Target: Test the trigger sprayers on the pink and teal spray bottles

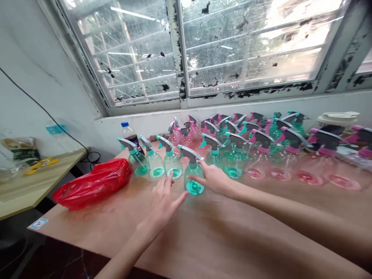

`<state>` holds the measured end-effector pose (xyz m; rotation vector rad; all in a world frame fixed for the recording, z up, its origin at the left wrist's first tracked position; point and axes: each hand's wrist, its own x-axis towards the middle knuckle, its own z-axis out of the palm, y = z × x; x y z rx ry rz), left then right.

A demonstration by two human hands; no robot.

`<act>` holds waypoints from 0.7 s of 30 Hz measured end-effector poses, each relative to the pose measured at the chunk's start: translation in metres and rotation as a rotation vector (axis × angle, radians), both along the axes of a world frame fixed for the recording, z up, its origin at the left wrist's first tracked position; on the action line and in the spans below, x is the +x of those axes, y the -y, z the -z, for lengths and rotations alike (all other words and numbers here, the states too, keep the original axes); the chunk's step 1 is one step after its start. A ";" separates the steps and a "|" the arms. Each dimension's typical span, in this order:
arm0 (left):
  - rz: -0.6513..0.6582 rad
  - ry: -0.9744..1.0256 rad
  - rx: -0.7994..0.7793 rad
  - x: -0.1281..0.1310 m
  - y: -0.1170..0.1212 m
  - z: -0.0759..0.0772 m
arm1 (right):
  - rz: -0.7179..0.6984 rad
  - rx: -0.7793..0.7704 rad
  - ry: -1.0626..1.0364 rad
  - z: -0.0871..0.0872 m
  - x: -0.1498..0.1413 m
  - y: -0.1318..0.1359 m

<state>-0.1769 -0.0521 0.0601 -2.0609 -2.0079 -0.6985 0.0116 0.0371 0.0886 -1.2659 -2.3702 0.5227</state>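
Note:
A clear green spray bottle (194, 180) with a grey and teal trigger head stands upright on the brown table (221, 232), a little in front of the others. My right hand (213, 178) grips its right side, thumb across the front and fingers by the neck. My left hand (165, 199) is open to the left of it, fingers stretched forward and holding nothing. Beyond the left fingertips is a second green spray bottle (173, 164); two more green ones stand left of it. To the right runs a row of green and pink spray bottles (257, 164).
A red plastic bag (94, 184) lies at the table's left. More spray bottles crowd the back by the window (255, 42), beside a dark bottle with a blue cap (124, 124). A white-lidded container (337, 118) is at back right. Another wooden table (55, 176) stands left.

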 end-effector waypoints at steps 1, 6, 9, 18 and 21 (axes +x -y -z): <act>0.077 0.065 -0.030 0.006 0.006 0.003 | -0.012 0.025 0.011 0.002 0.007 0.011; 0.335 0.365 -0.205 0.052 0.031 0.012 | -0.093 0.138 0.075 0.011 0.057 0.054; 0.469 0.456 -0.312 0.086 0.038 0.011 | -0.177 0.292 -0.026 0.014 0.099 0.061; 0.692 0.497 -0.420 0.177 0.026 0.013 | -0.250 -0.025 -0.601 0.006 0.181 0.073; 0.743 0.506 -0.425 0.198 0.016 0.013 | -0.143 -0.074 -0.697 0.000 0.193 0.075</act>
